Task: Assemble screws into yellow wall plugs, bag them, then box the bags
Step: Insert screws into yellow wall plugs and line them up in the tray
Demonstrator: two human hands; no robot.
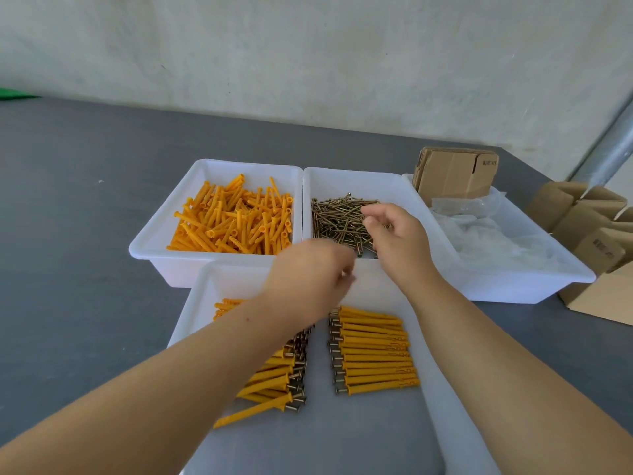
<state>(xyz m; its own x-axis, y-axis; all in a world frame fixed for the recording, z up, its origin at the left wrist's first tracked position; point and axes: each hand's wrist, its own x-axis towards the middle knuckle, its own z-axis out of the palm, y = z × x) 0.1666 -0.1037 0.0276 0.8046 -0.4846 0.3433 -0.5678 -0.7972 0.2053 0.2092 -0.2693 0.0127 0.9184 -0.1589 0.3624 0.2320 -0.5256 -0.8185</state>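
Loose yellow wall plugs (236, 217) fill the left white tray (154, 241). Brass screws (337, 219) lie heaped in the middle tray (394, 186). My right hand (399, 241) hovers over the screws with curled fingers, and a bit of screw shows inside them. My left hand (308, 274) is blurred above the far rim of the front tray (191, 313), fingers curled; whether it holds anything is unclear. Two groups of plugs with screws in them lie in the front tray: a neat right row (375, 351) and a left pile (274, 378), partly under my left forearm.
A third white tray (534, 279) at the right holds clear plastic bags (486, 228) and flat cardboard blanks (455, 173). Folded cardboard boxes (596, 234) stand at the far right on the grey table (85, 207). A wall runs behind.
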